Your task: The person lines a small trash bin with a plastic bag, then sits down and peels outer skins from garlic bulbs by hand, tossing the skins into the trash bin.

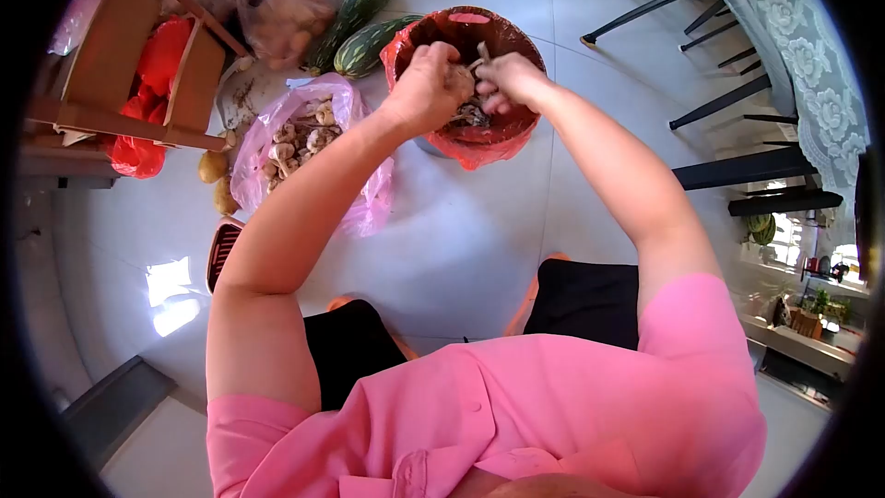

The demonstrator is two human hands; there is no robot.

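Note:
Both hands are over a bin (533, 48) lined with a red plastic bag (484, 149). My left hand (430, 88) is closed round something pale and brownish, probably a garlic bulb, though the fingers hide most of it. My right hand (510, 81) sits close beside it, fingers bent together near a thin dry stem (482, 53); what it pinches is too small to make out. Dark scraps lie in the bin below the hands. To the left, a pink plastic bag (348, 103) lies open on the floor with several garlic bulbs (288, 146) in it.
Two green striped gourds (361, 7) and a clear bag of brownish produce (286, 14) lie behind the pink bag. A wooden rack (97, 65) with red bags stands left. Chair legs (719, 103) and a lace-covered table (802, 37) are at right.

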